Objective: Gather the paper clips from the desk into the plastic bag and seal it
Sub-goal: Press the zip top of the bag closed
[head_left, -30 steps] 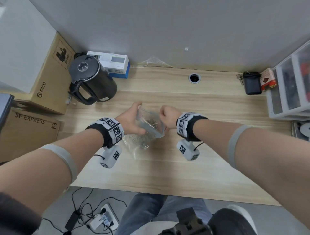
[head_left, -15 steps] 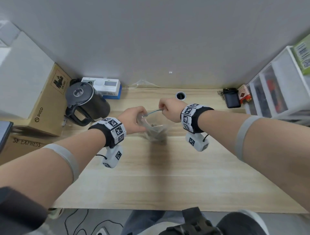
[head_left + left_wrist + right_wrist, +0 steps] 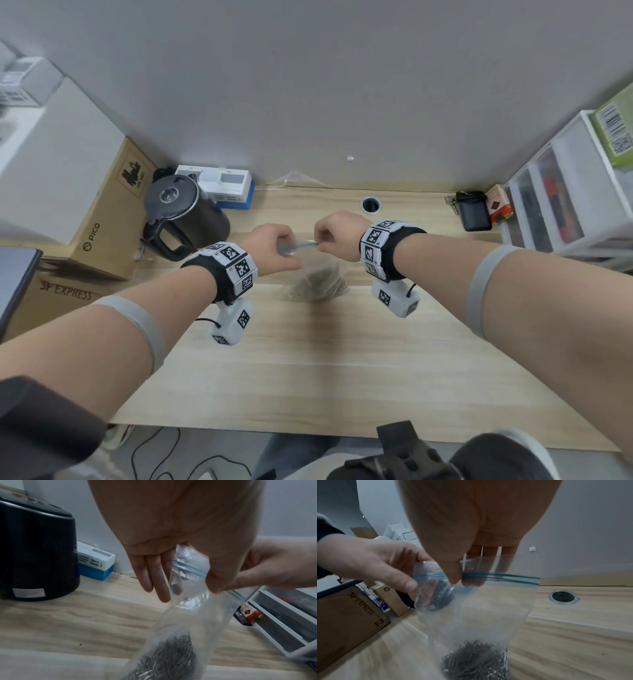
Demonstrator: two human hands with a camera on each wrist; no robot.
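Observation:
A clear plastic zip bag hangs upright above the desk, with a heap of grey paper clips at its bottom. Its teal zip strip runs across the top. My left hand pinches the left end of the strip. My right hand pinches the strip with thumb and fingers near its middle. To the right of that pinch the two teal lines still stand a little apart.
A black kettle stands at the back left beside cardboard boxes and a white-blue box. A cable hole lies behind the hands. A black pouch and white drawers sit at the right.
Both hands lifted the bag off the desk and drew its mouth flat and narrow; the clips slid to the bottom. The head view tilted up toward the wall.

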